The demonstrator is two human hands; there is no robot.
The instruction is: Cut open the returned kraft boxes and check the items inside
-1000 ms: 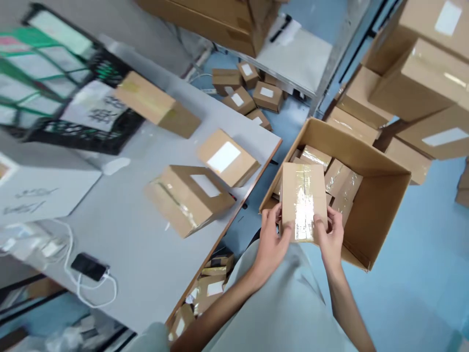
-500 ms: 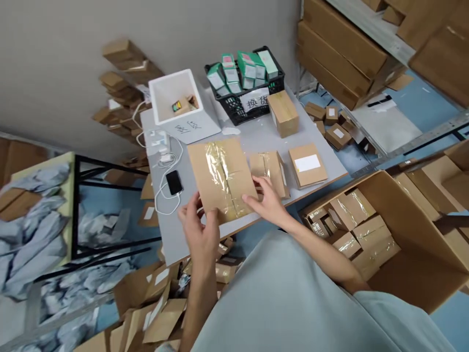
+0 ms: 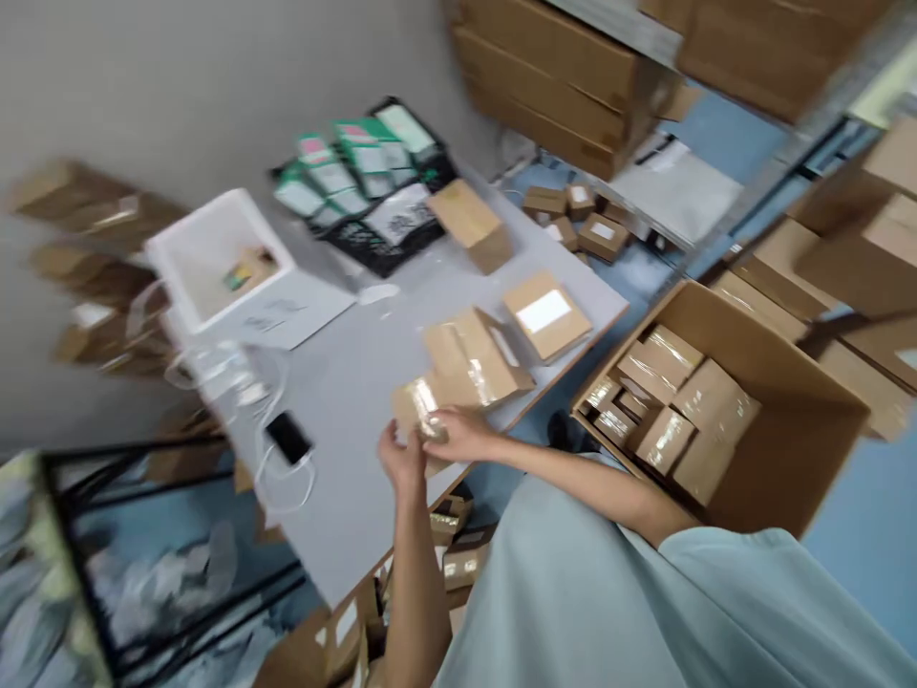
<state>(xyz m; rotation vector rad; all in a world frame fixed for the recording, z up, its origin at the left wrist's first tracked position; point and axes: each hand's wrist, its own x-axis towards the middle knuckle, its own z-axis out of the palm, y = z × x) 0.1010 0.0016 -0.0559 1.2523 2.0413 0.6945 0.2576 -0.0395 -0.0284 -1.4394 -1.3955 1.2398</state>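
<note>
A brown cardboard box with shiny clear tape is held between my hands over the near edge of the grey table. My left hand is closed on its near left side, the thumb and fingers pinching the edge. My right hand grips its near right side, fingers lying over the taped part. Just behind it on the table is another taped carton, partly overlapped in view by the held box. A carton with a white label sits to the right of that one. Motion blur softens the fingers.
On the table are a white foam box, a black crate of green-white boxes, an upright carton and a phone with white cables. A large open carton of taped boxes stands right. Metal shelving rises behind.
The view has swung right, shifting the table leftward. The held box, which showed a broad taped face, now looks much smaller and tilted, and my hands have come closer together.
</note>
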